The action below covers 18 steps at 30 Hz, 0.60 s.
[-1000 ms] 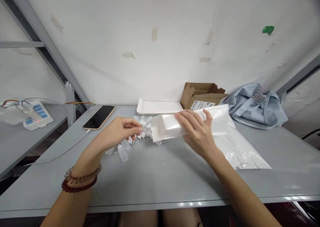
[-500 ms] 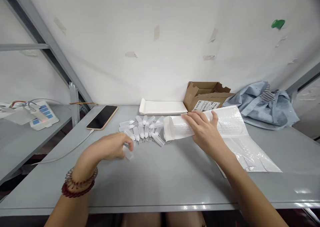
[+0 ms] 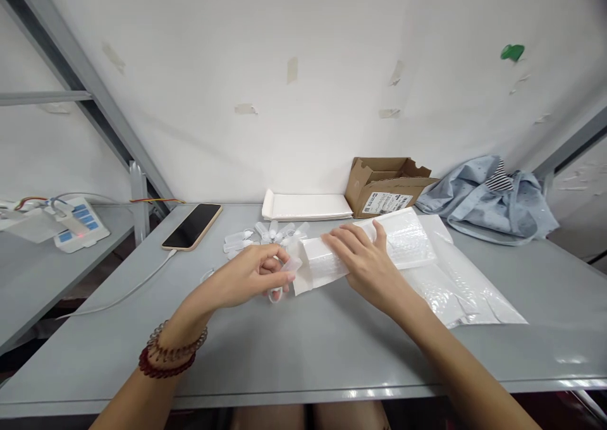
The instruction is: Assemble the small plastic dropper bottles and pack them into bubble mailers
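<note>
My left hand [image 3: 256, 272] pinches a small translucent plastic piece [image 3: 293, 264] with a white ring hanging below it. The piece is at the open end of a white bubble mailer [image 3: 408, 235]; I cannot tell whether its tip is inside. Wrapped over the mailer, fingers on top, my right hand [image 3: 365, 256] holds it slightly raised and tilted. Behind my left hand lies a pile of similar clear pieces [image 3: 237, 239] with white ends, partly hidden by the hand. More white bubble mailers [image 3: 467, 284] lie flat under and right of the held one.
A phone [image 3: 193, 226] on a white cable lies at the left. Along the wall stand a white mailer [image 3: 308, 206], an open cardboard box [image 3: 386, 193] and a bundle of light blue cloth [image 3: 493, 199]. A power strip [image 3: 83, 221] sits on the neighbouring surface.
My left hand has moved right, bringing the small plastic piece from the table to the mailer's mouth. My right hand has shifted the mailer a little left and nearer.
</note>
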### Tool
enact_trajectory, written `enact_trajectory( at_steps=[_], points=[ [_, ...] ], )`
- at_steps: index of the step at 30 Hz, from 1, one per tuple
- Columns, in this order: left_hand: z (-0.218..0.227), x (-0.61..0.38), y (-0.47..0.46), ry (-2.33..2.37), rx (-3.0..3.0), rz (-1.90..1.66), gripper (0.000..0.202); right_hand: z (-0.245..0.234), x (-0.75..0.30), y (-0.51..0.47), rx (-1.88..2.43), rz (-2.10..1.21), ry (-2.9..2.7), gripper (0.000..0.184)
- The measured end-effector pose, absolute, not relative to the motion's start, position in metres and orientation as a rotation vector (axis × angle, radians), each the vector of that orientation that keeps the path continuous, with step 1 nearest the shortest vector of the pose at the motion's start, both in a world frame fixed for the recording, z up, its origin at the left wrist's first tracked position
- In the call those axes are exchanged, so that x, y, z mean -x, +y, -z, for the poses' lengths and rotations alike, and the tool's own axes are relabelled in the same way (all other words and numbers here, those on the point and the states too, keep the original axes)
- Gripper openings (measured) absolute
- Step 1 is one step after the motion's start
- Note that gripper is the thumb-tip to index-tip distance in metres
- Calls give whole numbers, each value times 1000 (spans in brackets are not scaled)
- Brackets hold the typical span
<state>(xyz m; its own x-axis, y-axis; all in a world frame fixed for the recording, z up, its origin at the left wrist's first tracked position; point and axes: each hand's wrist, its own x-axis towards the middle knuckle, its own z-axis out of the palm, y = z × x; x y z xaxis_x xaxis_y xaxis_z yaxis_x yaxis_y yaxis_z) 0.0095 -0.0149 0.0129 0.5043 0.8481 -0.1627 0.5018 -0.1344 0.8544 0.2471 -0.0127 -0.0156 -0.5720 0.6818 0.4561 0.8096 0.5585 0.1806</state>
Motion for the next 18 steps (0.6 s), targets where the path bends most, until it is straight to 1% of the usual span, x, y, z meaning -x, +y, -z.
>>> enact_trajectory(
  at_steps=[2, 6, 9, 14, 18],
  points=[
    [-7, -15, -14, 1176, -1809, -456, 28, 17, -242, -16, 1187, 531, -2484, 67],
    [0, -23, -12, 1179, -1930, -670, 21, 20, -235, -19, 1175, 514, -2493, 68],
    [1, -25, -13, 1037, -1778, -730, 29, 22, -233, -19, 1179, 496, -2473, 65],
    [5, -33, -16, 943, -1693, -739, 25, 25, -230, -21, 1150, 496, -2428, 65],
    [-3, -30, -17, 904, -1761, -599, 27, 25, -228, -22, 1109, 553, -2431, 63]
  ],
)
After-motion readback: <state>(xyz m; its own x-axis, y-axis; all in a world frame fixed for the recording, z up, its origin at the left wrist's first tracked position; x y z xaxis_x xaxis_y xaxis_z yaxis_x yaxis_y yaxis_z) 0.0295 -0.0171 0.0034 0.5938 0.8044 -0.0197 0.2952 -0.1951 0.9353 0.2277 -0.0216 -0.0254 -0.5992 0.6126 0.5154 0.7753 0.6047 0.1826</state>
